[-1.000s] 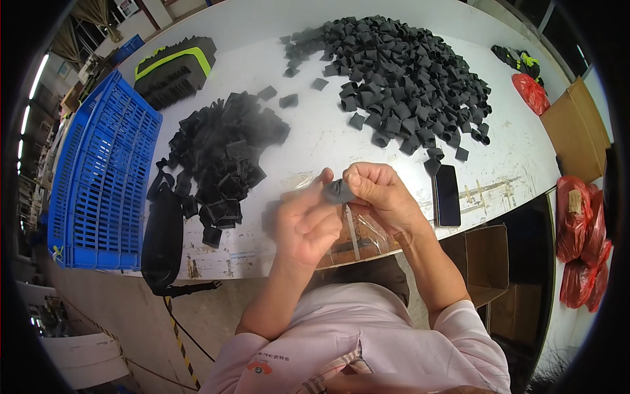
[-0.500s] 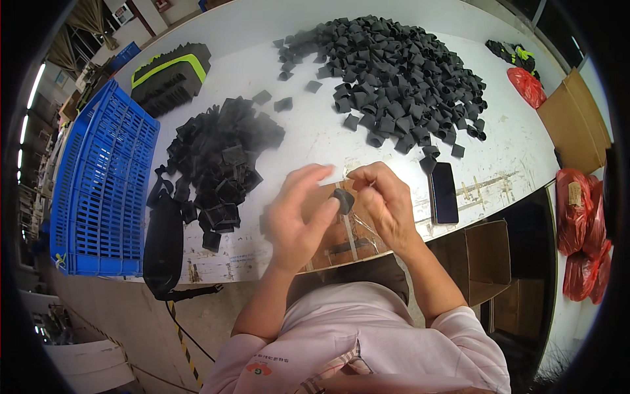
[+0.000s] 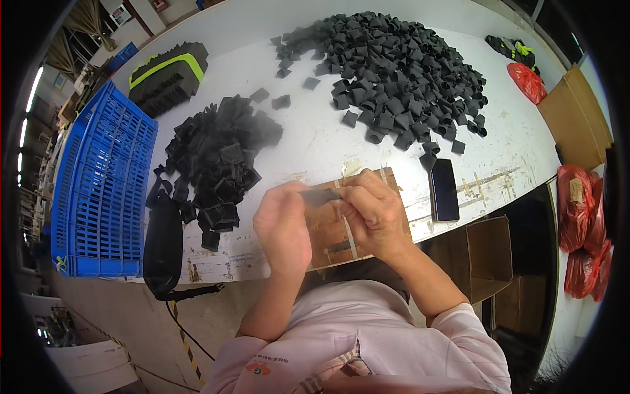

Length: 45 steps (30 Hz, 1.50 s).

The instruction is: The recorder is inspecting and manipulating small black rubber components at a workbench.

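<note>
Between my hands, over a brown board (image 3: 328,238) at the table's near edge, a small dark fabric piece (image 3: 319,196) is stretched sideways. My left hand (image 3: 283,223) pinches its left end, and my right hand (image 3: 375,211) grips the right end with curled fingers. The piece is slightly blurred, and my fingertips cover its ends. To the left lies a heap of flat black fabric pieces (image 3: 226,157). Farther off, a bigger pile of dark looped pieces (image 3: 400,79) spreads across the white table (image 3: 302,141).
Right of my hands lies a black phone (image 3: 444,192). A blue plastic crate (image 3: 105,190) and a black pouch (image 3: 164,243) stand at the left edge. Behind them sits a dark stack with a lime-green band (image 3: 169,75). Red bags (image 3: 576,210) and cardboard boxes (image 3: 487,256) are at the right.
My left hand has closed on the left end of the fabric piece. The piece, earlier a compact shape by my left thumb, is now drawn out between both hands.
</note>
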Motion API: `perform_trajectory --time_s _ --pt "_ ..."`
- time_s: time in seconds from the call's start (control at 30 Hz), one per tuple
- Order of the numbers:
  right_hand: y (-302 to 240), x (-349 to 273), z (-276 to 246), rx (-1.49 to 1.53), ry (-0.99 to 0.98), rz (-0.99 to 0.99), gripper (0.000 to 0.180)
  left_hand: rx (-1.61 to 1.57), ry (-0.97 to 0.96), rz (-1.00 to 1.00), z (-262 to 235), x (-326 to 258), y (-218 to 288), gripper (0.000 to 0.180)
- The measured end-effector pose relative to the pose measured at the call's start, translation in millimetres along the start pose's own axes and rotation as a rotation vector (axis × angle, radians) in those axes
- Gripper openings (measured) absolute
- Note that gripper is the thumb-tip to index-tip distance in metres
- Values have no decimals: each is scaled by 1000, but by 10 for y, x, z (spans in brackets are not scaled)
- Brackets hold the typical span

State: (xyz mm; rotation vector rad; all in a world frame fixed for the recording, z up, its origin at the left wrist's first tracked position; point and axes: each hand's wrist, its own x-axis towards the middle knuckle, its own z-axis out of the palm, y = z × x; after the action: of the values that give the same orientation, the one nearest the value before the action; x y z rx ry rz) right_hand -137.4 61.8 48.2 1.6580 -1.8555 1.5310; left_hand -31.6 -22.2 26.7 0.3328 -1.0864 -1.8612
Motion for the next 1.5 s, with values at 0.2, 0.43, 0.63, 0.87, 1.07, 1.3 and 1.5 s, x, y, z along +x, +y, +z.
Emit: perform_trajectory --time_s 0.2,0.43,0.63,0.87,1.07,1.3,1.5 --pt "-27 16 4 50 -6 60 11 -49 18 -52 -16 -1 15 10" --pt "64 -58 -22 57 -85 48 11 204 -11 69 -113 -29 -67 7" --pt "245 374 -281 733 -7 661 25 615 173 53 -509 -55 -52 11" --pt "175 -496 95 548 -78 920 29 1443 -51 173 -893 -301 -327 37" --pt "6 -740 328 574 -316 958 30 1777 -121 53 -1053 -292 -456 16" --pt "-100 -671 579 191 -177 542 25 984 -68 -351 -980 -234 3 11" --pt "-58 -604 577 1125 -211 1170 17 -81 103 -562 -673 -320 86 19"
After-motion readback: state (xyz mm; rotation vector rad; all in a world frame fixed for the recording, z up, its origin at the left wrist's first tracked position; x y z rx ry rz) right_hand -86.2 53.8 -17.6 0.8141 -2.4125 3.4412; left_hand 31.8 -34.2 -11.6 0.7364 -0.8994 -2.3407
